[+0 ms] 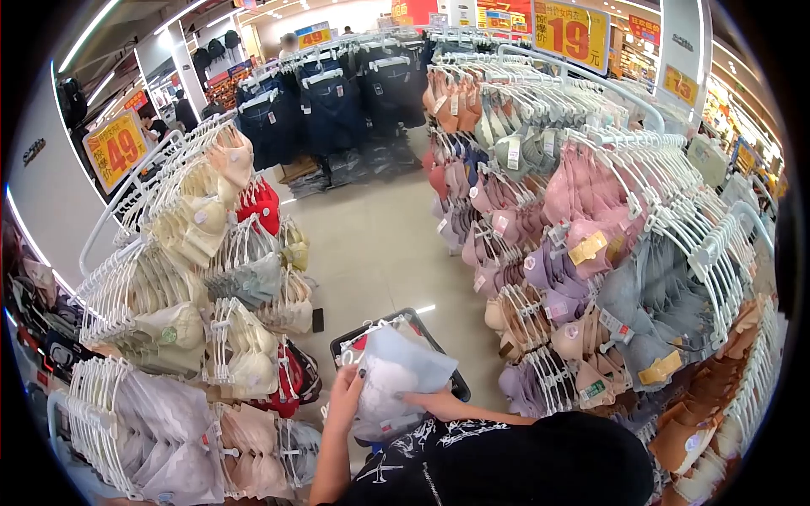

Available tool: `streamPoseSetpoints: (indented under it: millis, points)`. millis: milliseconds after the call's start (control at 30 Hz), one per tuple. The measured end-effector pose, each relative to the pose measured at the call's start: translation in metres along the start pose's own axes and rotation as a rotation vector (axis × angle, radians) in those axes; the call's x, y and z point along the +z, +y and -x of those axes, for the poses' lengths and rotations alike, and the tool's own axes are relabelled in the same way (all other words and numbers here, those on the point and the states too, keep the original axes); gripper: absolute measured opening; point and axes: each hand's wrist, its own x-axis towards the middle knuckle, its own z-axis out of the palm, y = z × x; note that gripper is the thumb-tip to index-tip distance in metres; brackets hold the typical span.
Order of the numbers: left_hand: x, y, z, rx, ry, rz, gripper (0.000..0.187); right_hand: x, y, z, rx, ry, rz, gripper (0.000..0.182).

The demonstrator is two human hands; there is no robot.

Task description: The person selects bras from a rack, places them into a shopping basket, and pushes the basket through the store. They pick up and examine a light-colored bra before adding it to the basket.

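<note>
While you stand in the aisle, the clear plastic packet (395, 379) with a pale folded garment inside sits in front of your chest, held up between both hands. Your left hand (344, 396) grips its left edge, fingers curled round the plastic, dark-painted nails showing on the front face. Your right hand (424, 398) lies against the packet's lower right side, fingers laid across the plastic from the right; whether they close behind it, can't tell, the packet hides that side. The packet's top corner sticks up above both hands, its bottom edge drops below them toward your black printed top (506, 464).

Just behind the packet is a black-rimmed shopping basket (405, 325), with white hangers and something red showing in it, partly covered by the packet. It stands on the pale tiled floor (371, 244).

On your left, a rack (169, 278) of white hangers carries cream, beige, grey and red bras in rows. On your right, a taller rack (607, 219) holds pink, lilac, grey-blue and tan bras with yellow tags. Further down the aisle hang dark blue garments (337, 101). Yellow price signs: "49" (118, 148) on the left pillar, "19" (569, 34) above the right rack. A blurred person (289, 42) stands far back.
</note>
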Motion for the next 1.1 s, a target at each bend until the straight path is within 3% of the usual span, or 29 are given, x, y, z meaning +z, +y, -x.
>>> streamPoseSetpoints:
  millis: [67,100,233,333,367,467,500,600,733,833,933,1100]
  points:
    - [-0.005,0.004,0.003,-0.197,-0.162,0.098,0.018,-0.004,0.011,-0.003,-0.034,0.004,0.131,0.060]
    - [-0.003,0.008,0.004,-0.141,-0.114,0.015,0.016,-0.005,0.015,-0.005,-0.053,0.006,0.196,0.060]
    - [-0.001,0.034,0.008,0.304,0.126,-0.657,0.036,0.004,0.004,-0.004,-0.018,0.128,0.147,0.051]
    - [-0.001,0.037,0.012,0.174,0.099,-0.685,0.037,-0.010,0.018,-0.016,0.078,0.081,0.046,0.051]
    - [0.003,0.050,0.017,0.088,0.085,-0.566,0.039,-0.012,0.021,-0.017,0.085,0.054,0.025,0.050]
    - [0.006,0.044,0.021,0.099,0.020,-0.307,0.040,-0.012,0.024,-0.019,0.096,0.010,0.000,0.048]
    - [0.001,0.032,0.016,0.137,-0.039,-0.382,0.042,-0.012,0.025,-0.018,0.101,0.004,-0.001,0.047]
    - [-0.003,0.012,0.011,0.030,-0.139,-0.260,0.046,-0.021,0.037,-0.024,0.171,0.028,0.035,0.045]
    - [0.005,0.016,0.010,-0.120,-0.163,0.061,0.034,-0.017,0.042,-0.024,0.164,0.086,-0.139,0.042]
    - [0.012,-0.022,0.006,0.192,0.060,-0.308,0.021,-0.023,0.048,-0.028,0.246,0.054,-0.325,0.037]
    - [0.025,-0.016,0.015,0.306,0.173,-0.682,0.015,-0.022,0.033,-0.026,0.422,-0.004,-0.540,0.034]
    - [0.028,-0.016,0.014,0.308,0.255,-0.589,0.016,-0.018,0.027,-0.025,0.468,0.068,-0.570,0.035]
